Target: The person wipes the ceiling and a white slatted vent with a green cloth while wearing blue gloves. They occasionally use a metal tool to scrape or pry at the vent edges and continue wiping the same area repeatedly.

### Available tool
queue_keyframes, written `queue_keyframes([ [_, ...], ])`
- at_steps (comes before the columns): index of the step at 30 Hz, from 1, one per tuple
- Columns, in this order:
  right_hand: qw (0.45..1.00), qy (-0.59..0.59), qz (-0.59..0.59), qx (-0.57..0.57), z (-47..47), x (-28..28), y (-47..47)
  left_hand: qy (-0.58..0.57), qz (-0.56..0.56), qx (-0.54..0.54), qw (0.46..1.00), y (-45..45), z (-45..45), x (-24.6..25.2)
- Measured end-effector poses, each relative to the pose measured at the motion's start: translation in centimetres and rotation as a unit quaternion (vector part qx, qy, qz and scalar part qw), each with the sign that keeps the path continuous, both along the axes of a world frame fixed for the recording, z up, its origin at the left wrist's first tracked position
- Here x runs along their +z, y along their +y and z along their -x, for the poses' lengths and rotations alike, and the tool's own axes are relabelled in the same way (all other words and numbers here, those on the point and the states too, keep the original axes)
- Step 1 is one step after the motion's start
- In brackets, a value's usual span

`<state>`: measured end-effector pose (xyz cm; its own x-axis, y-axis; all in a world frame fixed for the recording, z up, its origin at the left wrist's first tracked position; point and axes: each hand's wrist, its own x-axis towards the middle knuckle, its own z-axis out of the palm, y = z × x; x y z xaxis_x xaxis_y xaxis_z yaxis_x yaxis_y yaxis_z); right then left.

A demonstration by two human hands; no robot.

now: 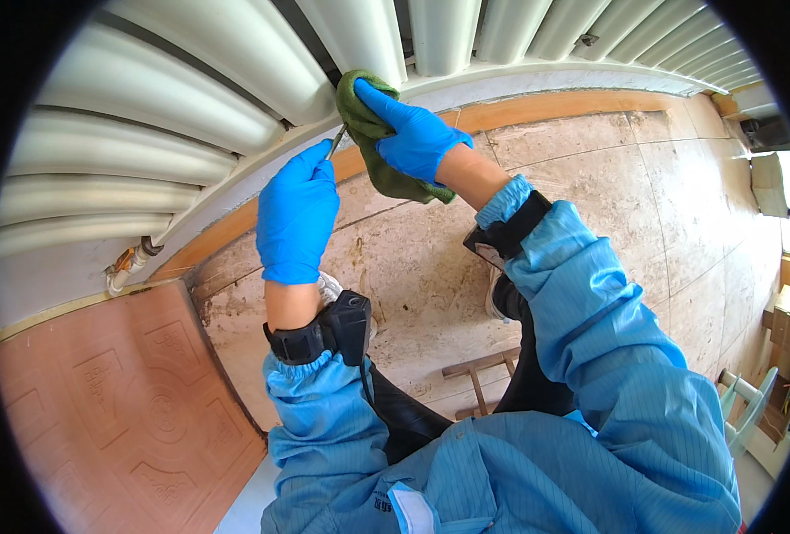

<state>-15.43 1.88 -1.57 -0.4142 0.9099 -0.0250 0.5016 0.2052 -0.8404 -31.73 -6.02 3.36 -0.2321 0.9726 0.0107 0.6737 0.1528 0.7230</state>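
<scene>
My left hand, in a blue disposable glove, grips a thin metal rod-like tool whose upper end meets a green cloth. My right hand, gloved the same way, holds that cloth bunched at the lower edge of a white column radiator. The cloth's loose end hangs below my right palm. The tool's far tip is hidden by the cloth, so its kind cannot be told.
A valve and pipe stick out at the radiator's lower left. A reddish-brown embossed panel lies at left. The tiled floor is stained. A wooden frame-like piece is between my legs. Wooden items stand far right.
</scene>
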Motion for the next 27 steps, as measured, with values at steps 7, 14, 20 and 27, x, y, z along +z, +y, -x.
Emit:
queue_keyframes([
  [7, 0.999, -0.032, 0.022, -0.003, 0.1, 0.3, -0.1, 0.104, -0.01, 0.002, 0.995, 0.8, -2.5, -1.7],
  [14, 0.999, -0.033, -0.013, -0.028, 0.2, 1.0, -0.4, 0.223, -0.01, 0.023, 0.974, 0.5, -3.4, -1.1],
  [20, 0.998, 0.006, -0.026, -0.053, 1.9, 1.7, -0.7, 0.194, -0.011, 0.045, 0.98, 0.6, -3.2, -0.8],
  [27, 0.994, 0.038, 0.077, -0.069, 1.6, 1.7, -0.5, 0.256, 0.033, 0.005, 0.966, 1.1, -4.7, -1.2],
])
